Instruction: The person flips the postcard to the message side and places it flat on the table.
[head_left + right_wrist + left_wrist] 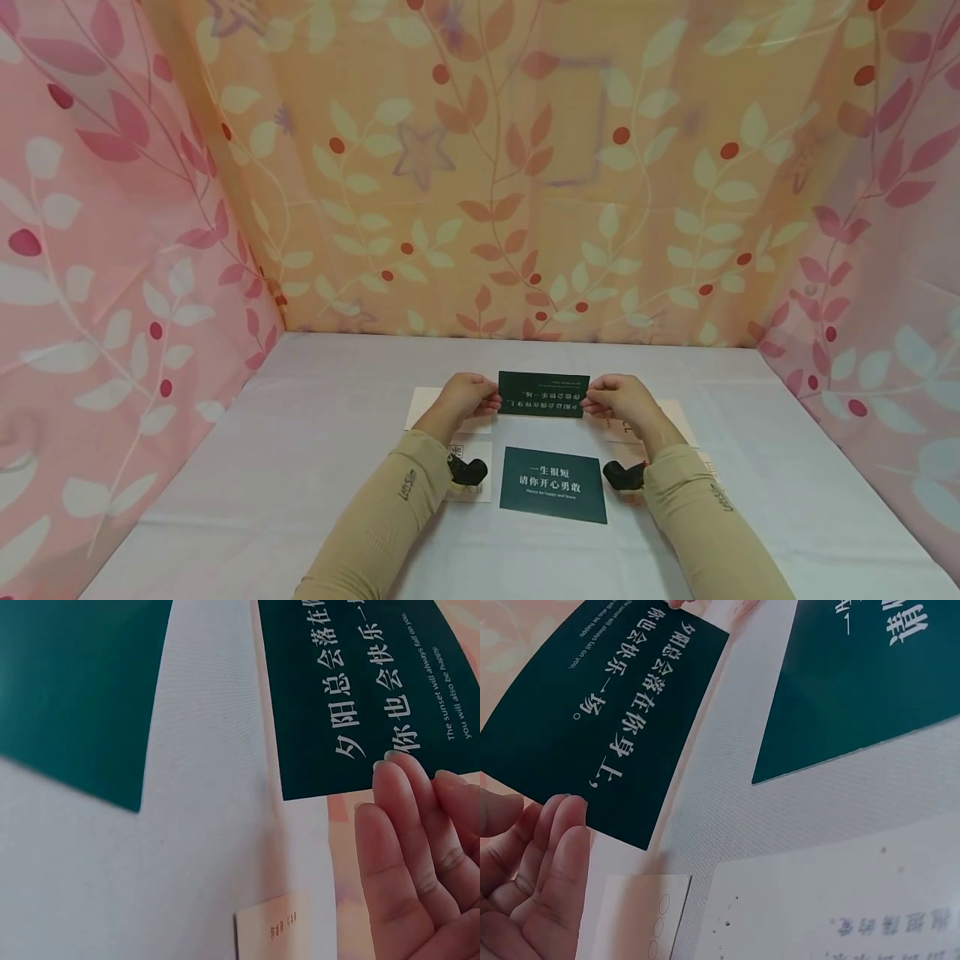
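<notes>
A dark green card point(543, 394) with white lettering is held up off the table, its text upside down in the head view. My left hand point(469, 397) pinches its left edge between thumb and fingers, also seen in the left wrist view point(540, 862). At the opposite edge my right hand point(617, 395) pinches it the same way; the right wrist view shows those fingers point(409, 825) along the card's end. Nearer to me a second green card point(552, 485) lies flat on the table, its white text upright. The backs of the fingers' far sides are hidden.
Pale cards lie on both sides, partly under my forearms: a back left card point(420, 408), a front left card point(476, 487), a back right card point(675, 421). A white cloth covers the table point(300, 467). Patterned curtains point(480, 167) enclose the back and sides.
</notes>
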Demonstrator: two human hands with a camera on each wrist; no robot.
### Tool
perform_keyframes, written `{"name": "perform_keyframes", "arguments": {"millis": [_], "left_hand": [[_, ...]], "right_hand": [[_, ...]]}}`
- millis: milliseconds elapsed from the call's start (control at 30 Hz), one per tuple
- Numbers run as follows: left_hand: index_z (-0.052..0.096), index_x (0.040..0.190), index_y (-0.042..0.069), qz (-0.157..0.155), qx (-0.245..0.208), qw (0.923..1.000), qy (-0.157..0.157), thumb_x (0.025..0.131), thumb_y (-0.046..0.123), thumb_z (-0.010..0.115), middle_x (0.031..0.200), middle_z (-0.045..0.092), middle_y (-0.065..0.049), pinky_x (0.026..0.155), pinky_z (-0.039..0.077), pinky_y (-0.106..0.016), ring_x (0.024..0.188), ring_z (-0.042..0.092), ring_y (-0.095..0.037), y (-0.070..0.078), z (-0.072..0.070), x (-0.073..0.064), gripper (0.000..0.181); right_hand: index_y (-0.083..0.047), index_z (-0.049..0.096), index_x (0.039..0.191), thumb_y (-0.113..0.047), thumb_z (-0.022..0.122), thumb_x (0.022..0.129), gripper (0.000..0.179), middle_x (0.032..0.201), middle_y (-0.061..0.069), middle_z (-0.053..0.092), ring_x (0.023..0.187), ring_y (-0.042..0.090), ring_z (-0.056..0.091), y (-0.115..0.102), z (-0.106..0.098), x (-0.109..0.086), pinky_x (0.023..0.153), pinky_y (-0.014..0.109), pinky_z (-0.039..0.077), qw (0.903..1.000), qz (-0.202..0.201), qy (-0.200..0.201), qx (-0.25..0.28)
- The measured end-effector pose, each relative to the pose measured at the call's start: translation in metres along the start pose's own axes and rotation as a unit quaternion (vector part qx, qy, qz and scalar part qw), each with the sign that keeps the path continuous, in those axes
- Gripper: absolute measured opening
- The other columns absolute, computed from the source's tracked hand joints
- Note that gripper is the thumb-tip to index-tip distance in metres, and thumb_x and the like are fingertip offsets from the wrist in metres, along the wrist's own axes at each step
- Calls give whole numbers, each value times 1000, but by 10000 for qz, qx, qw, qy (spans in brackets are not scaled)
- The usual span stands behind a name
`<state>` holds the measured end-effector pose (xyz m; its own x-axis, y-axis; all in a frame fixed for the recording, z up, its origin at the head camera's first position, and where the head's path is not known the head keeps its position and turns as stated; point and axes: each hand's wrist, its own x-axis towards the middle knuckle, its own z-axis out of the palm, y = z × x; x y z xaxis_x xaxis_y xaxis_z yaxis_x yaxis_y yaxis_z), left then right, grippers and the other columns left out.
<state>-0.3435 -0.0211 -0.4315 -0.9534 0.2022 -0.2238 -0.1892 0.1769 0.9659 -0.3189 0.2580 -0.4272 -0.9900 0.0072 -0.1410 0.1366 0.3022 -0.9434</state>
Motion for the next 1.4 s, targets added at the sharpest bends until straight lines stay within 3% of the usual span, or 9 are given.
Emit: {"name": "perform_keyframes", "arguments": {"millis": [267,733,1067,1400], "left_hand": [[65,92,-1,13,15,10000,36,91,12,54,82,66,-14,72,54,-33,82,66,-27,-4,1,3,17],[66,89,0,41,-25,9999,97,90,12,56,80,67,-11,67,55,-29,73,66,-19,-6,0,6,16],[66,96,-4,53,127,9999,21,87,14,62,80,67,-10,69,54,-30,76,65,-20,-8,0,6,20],[67,88,0,177,166,9997,70,83,11,65,78,64,-9,68,54,-32,72,64,-20,-9,1,4,12]], "right_hand": [[6,59,96,-4,55,90,13,82,11,67,74,19,65,1,0,-1,71,34,55,10000,-79,-50,16],[6,59,96,-5,54,90,13,87,14,67,86,31,65,3,1,1,78,39,53,9999,-64,-148,15],[10,58,107,-8,53,92,23,91,15,66,86,28,64,2,2,-1,77,35,53,9995,-129,-247,-166],[7,61,99,-13,61,88,22,89,13,65,77,21,64,6,2,1,75,35,54,9996,-206,-201,-8]]}}
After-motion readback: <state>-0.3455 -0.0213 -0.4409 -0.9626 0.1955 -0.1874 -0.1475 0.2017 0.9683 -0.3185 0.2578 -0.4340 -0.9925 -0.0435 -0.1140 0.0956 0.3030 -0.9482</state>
